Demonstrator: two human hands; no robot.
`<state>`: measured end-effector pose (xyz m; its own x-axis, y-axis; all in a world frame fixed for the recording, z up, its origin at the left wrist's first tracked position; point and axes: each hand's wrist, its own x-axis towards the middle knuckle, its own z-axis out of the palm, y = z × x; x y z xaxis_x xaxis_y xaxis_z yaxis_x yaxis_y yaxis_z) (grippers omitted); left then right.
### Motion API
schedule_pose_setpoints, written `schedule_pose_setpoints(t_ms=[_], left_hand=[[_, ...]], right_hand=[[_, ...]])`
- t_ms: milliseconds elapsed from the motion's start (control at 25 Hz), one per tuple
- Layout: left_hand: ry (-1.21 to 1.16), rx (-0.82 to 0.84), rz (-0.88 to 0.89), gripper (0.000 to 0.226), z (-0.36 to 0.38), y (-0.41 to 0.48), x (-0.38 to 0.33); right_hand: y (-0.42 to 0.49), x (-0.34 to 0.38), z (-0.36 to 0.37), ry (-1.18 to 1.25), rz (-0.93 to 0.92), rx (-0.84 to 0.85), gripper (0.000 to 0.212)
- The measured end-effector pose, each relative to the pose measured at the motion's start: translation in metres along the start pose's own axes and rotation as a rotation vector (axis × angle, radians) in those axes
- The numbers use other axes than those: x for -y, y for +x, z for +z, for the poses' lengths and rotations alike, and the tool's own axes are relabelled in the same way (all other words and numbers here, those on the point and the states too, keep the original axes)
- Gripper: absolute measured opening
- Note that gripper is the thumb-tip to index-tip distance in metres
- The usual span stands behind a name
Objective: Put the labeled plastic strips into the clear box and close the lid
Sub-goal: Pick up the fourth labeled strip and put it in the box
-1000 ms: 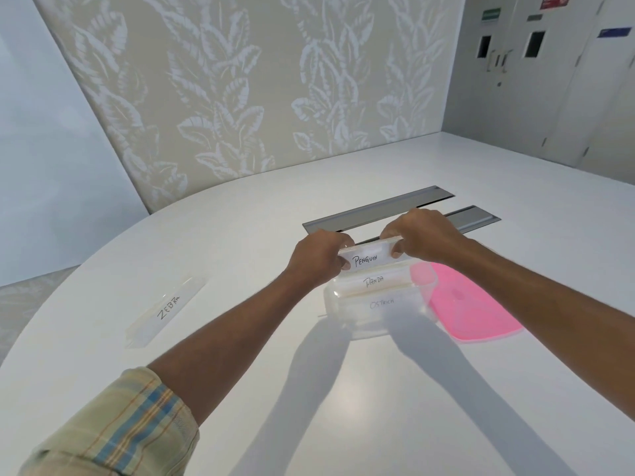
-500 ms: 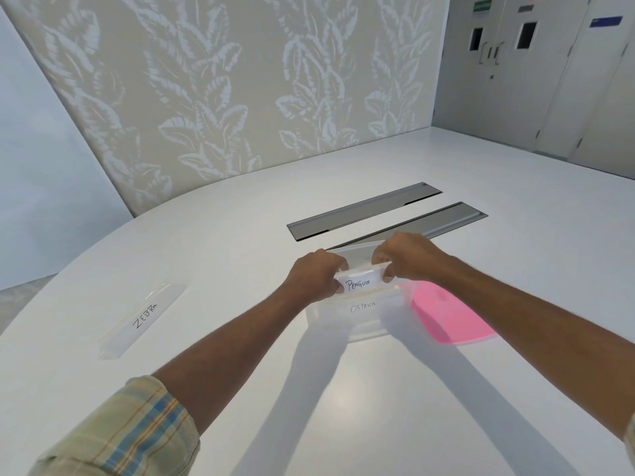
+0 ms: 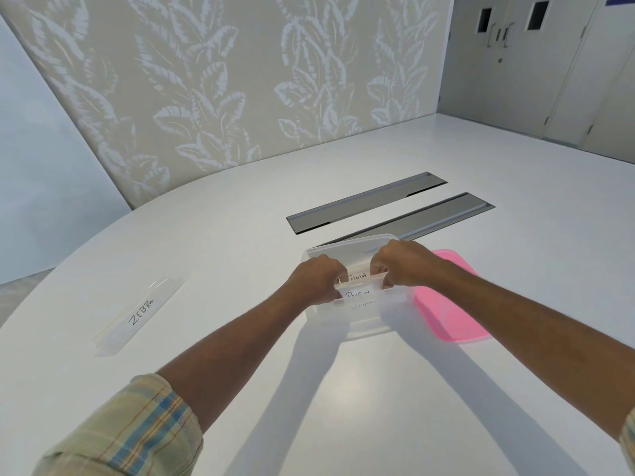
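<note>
Spreading across most of the view, white counter (image 3: 240, 235) with two grey recessed panels (image 3: 366, 202) set in it past the work spot. Clear box (image 3: 364, 324) sits open near the middle of the counter, its near wall toward the person. Pink lid (image 3: 450, 317) lies flat just beside the box on its right, off the box. Strip marked ZEBRA (image 3: 139, 314) lies alone on the counter, well apart to the left. Left hand (image 3: 318, 280) and right hand (image 3: 400, 266) are both closed on the ends of the strip marked PENGUIN (image 3: 360, 292), held level inside the box mouth. Behind it a strip reading PANDA (image 3: 357, 277); in front, a third strip (image 3: 362, 305), writing blurred
</note>
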<state>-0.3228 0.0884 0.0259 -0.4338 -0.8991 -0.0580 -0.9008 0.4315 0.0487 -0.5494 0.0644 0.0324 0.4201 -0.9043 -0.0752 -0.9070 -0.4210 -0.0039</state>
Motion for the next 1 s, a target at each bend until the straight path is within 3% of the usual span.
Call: schedule_pose_setpoints(t_ms=[600, 760, 1000], left_hand=[[-0.039, 0.039, -0.001, 0.037, 0.001, 0.000, 0.005], [-0.131, -0.047, -0.028, 0.036, -0.009, -0.011, 0.006], [-0.181, -0.271, -0.069, 0.024, -0.032, -0.039, 0.020]], right_hand=[[0.002, 0.005, 0.003, 0.042, -0.001, 0.054, 0.033], [0.002, 0.012, -0.006, 0.063, 0.003, 0.070, 0.035], [0.012, 0.044, -0.035, 0.125, -0.002, -0.034, 0.030]])
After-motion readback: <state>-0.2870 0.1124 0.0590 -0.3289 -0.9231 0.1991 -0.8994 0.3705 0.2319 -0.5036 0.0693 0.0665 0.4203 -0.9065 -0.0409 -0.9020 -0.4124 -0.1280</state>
